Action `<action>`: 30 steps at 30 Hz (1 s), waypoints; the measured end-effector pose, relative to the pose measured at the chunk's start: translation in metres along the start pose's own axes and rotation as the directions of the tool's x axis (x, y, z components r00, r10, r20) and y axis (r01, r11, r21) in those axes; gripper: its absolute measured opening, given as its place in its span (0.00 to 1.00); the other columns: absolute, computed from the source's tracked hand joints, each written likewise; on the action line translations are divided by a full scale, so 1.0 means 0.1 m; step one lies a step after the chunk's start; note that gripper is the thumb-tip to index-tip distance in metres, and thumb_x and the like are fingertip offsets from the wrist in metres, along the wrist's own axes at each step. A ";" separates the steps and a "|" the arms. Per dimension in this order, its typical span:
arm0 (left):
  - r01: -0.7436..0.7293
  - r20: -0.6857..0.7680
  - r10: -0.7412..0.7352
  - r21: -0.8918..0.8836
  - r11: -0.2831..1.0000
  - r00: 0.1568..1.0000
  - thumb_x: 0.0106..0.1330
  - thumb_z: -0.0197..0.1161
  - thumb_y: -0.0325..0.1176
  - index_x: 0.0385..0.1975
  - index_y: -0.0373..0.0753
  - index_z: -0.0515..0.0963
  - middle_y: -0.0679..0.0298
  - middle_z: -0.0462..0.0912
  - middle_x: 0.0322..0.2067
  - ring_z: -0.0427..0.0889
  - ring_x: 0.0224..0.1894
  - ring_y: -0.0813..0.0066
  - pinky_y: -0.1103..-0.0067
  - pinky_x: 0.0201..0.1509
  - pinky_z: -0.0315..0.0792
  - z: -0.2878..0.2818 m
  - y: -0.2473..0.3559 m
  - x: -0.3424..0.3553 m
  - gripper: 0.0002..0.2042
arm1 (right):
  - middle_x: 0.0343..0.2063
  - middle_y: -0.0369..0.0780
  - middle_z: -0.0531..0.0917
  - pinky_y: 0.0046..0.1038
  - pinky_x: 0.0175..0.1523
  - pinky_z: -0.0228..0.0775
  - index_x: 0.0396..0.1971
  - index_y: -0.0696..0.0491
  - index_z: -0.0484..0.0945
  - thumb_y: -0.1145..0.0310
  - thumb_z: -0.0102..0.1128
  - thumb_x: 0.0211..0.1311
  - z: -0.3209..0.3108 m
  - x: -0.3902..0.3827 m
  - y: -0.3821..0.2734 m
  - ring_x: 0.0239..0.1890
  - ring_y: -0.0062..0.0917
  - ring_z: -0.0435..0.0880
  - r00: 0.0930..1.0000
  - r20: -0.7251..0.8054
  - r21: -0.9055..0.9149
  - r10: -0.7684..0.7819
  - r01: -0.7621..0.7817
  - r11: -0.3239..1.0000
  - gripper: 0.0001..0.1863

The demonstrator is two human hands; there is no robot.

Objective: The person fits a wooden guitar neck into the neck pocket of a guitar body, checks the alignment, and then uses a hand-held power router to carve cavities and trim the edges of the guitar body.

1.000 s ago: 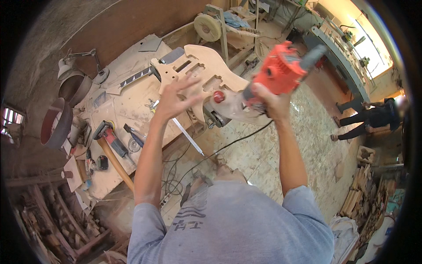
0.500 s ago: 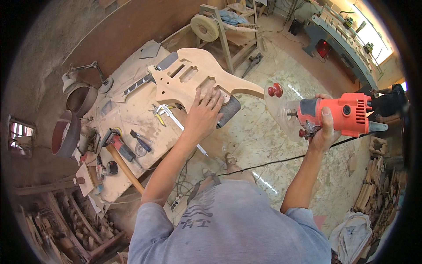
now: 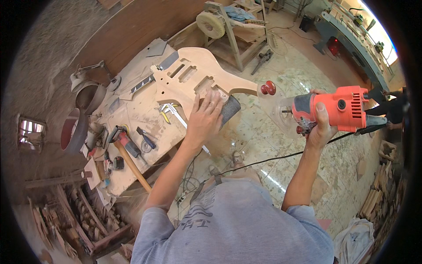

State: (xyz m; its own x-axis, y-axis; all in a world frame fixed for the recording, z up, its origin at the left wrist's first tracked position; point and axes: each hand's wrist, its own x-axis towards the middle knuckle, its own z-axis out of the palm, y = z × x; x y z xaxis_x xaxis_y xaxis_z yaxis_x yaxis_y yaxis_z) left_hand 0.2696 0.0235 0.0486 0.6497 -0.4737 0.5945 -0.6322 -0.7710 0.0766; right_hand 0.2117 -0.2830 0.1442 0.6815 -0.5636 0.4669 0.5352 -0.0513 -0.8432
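Observation:
A pale wooden electric guitar body (image 3: 206, 66) with routed pockets lies at the table's edge, its long horn pointing right. My left hand (image 3: 205, 115) rests on its near side, fingers stretched out over the wood. Beneath that side shows a dark, rough-looking cylinder (image 3: 231, 110). My right hand (image 3: 321, 127) grips an orange-red router (image 3: 340, 105) sideways in the air, its bit and clear base facing left. One round red knob (image 3: 268, 88) of the router appears beside the horn's tip; whether they touch I cannot tell. The router's far side hides some of my fingers.
A caliper (image 3: 178, 116) and yellow-handled pliers (image 3: 164, 115) lie near the guitar body. An angle grinder (image 3: 128, 144) and other tools occupy the table's left (image 3: 125, 180). A black cord (image 3: 272, 157) crosses the floor. Another person (image 3: 391, 108) appears at the right edge.
The router has shifted slightly left, bringing its knob nearer the horn's tip. My left hand stays on the guitar body. The whole view has turned a little.

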 end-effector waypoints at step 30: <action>0.402 0.203 -0.351 -0.334 0.853 0.914 0.65 0.73 0.49 0.57 0.48 0.87 0.59 0.82 0.65 0.68 0.76 0.50 0.44 0.83 0.40 0.05 -0.97 -0.07 0.22 | 0.45 0.48 0.87 0.37 0.54 0.81 0.54 0.57 0.71 0.60 0.83 0.44 1.84 -0.28 0.52 0.46 0.39 0.90 0.873 0.487 -0.264 -0.033 0.183 0.947 0.39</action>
State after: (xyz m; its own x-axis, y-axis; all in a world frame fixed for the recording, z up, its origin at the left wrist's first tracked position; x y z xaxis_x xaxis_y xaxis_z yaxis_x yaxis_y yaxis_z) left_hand 0.3287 0.0998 0.0332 0.9017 -0.2484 0.3540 -0.4187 -0.7058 0.5714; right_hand 0.3121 -0.1180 0.1357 0.8200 -0.0892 0.5653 0.5000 -0.3690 -0.7835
